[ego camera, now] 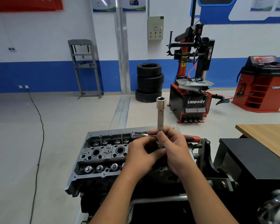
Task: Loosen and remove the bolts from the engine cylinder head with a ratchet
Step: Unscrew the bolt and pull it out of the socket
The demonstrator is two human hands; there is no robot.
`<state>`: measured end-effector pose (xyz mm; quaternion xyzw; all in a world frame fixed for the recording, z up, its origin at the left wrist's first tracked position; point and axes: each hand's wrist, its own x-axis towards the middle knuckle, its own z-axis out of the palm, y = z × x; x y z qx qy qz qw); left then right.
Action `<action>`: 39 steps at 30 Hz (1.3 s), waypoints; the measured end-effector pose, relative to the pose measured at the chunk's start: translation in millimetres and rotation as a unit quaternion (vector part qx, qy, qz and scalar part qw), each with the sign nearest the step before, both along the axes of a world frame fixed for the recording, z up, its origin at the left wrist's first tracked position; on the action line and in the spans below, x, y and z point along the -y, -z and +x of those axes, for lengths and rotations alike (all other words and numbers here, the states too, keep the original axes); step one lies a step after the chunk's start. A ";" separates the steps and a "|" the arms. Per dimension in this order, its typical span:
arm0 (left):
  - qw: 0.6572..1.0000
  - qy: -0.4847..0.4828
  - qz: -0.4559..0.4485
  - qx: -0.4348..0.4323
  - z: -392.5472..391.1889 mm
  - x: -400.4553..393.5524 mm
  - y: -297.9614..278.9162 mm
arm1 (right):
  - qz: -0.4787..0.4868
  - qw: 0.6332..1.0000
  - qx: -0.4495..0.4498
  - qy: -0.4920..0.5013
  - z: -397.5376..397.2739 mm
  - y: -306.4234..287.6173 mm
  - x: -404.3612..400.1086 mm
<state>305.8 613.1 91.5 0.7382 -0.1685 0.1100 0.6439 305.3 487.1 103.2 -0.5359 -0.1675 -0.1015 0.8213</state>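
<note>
Ratchet held upright over cylinder head, socket end up, red handle pointing right. Right hand grips the extension shaft; left hand pinches near its base. Probably rigid, heavyish steel, smooth, likely slippery: hold the handle.

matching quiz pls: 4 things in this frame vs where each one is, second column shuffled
Things:
1. long silver deep socket
2. grey metal engine cylinder head
3. stack of black tyres
4. red-handled ratchet

Places:
A. on the floor by the blue-and-white wall
B. upright, gripped by the right hand
C. below both hands, on the stand
D. handle showing behind the right hand

Pairs: 1-B, 2-C, 3-A, 4-D
</note>
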 end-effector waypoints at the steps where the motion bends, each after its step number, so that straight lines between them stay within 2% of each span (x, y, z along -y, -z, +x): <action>1: 1.000 0.013 0.009 0.003 -0.4 -0.8 -0.3 | 0.003 1.000 -0.002 -0.002 0.1 -0.2 0.1; 4: 1.000 0.020 0.016 -0.003 0.4 -2.0 -0.8 | 0.010 1.000 -0.010 -0.009 0.4 -0.1 1.0; 9: 0.999 -0.025 -0.013 -0.017 0.8 1.5 0.4 | -0.003 1.000 0.012 -0.015 -0.9 -0.9 -0.4; 15: 1.000 0.019 0.015 -0.004 -0.2 -2.3 -1.3 | 0.013 1.000 0.014 -0.020 -0.9 -3.4 0.0; 21: 0.999 -0.014 -0.022 -0.023 0.3 0.3 -2.0 | 0.015 0.999 0.021 -0.023 0.0 -1.0 0.3; 26: 0.998 0.044 -0.012 -0.035 -2.0 -2.5 -3.7 | 0.012 1.000 0.012 -0.019 -1.5 -3.1 -0.1; 31: 0.998 -0.022 -0.030 -0.042 0.5 0.6 -2.6 | -0.003 1.000 0.012 -0.016 0.6 -1.4 -0.4; 37: 0.998 0.044 -0.020 -0.042 -1.9 -2.3 -2.7 | -0.004 1.000 0.025 -0.019 -2.0 -2.1 0.5; 39: 0.997 0.032 -0.023 -0.059 -1.1 -1.5 -2.4 | 0.009 1.000 0.011 -0.022 -1.3 -2.0 0.4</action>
